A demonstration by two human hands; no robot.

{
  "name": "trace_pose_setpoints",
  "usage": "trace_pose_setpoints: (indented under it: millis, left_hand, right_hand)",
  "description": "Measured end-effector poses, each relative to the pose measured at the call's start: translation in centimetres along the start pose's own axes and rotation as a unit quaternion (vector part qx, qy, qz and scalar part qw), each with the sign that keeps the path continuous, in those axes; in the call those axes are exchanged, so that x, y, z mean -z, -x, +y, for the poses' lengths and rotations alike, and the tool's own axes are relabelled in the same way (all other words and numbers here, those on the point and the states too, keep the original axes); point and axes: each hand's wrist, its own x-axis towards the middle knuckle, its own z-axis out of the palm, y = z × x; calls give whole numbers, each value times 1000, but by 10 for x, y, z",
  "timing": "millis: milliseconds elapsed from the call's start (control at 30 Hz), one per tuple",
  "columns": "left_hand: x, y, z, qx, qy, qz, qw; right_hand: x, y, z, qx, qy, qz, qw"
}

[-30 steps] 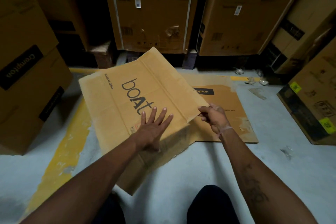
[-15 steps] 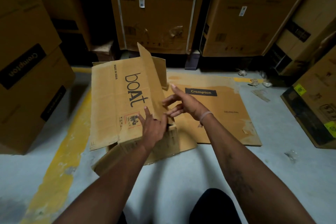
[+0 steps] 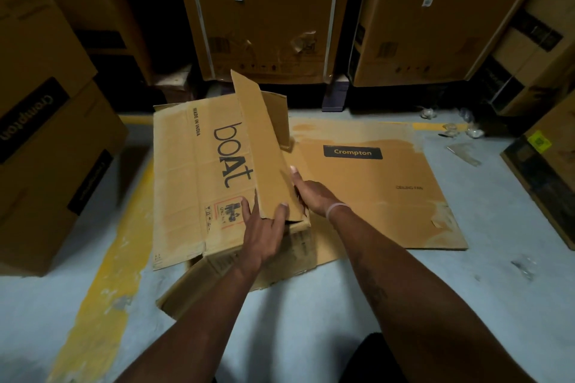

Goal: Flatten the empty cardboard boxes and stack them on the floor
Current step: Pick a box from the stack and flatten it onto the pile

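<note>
head | grey floor [image 3: 311, 314], stacked cartons [image 3: 46, 165] | left hand [image 3: 264, 233], right hand [image 3: 314, 196] grip boat box [image 3: 193, 177]

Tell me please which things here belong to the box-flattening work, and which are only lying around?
Belonging to the job:
boAt box, its raised flap held by left hand and right hand
flattened Crompton box on the floor

Only lying around:
Crompton cartons
tall cartons
plastic scraps

Tan boat box [image 3: 193, 183] with black lettering — pale grey floor [image 3: 311, 314], yellow stripe [image 3: 102, 289]
</note>
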Motion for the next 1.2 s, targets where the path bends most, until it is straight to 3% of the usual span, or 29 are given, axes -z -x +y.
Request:
trace_pose_setpoints:
  millis: [67, 200, 300, 400, 467, 633, 733, 833, 933, 1100, 1200]
  left_hand:
    - [11, 5, 15, -58, -32, -3, 998]
    - [14, -16, 7, -41, -39, -36, 998]
    - [7, -42, 3, 8, -27, -100, 995]
    - [5, -66, 5, 70, -1, -115, 991]
    - [10, -76, 9, 65, 18, -118, 991]
    - [-3, -65, -32, 86, 51, -236, 967]
    - [-29, -49, -70, 71, -17, -324, 943]
    - [-53, -41, -82, 65, -92, -322, 940]
    - [-62, -39, -78, 60, -144, -315, 936]
    - [-60, -37, -77, 56, -142, -310, 938]
    - [-49, -31, -79, 46, -130, -315, 939]
  right_hand:
    - [15, 7, 11, 4, 48, 53, 997]
    - [40, 16, 61, -37, 79, 106, 991]
    - [42, 30, 80, -47, 62, 35, 996]
    - [30, 36, 86, -27, -14, -53, 998]
    - [23, 31, 92, -10, -12, -86, 996]
    - [-3, 7, 108, -21, 7, -2, 1000]
    - [-25, -12, 124, -51, 35, 33, 998]
    - [-39, -22, 135, -84, 61, 82, 991]
    - [-49, -24, 147, -152, 90, 79, 981]
    - [-57, -25, 152, -186, -80, 97, 974]
    - [-60, -36, 150, -175, -74, 41, 981]
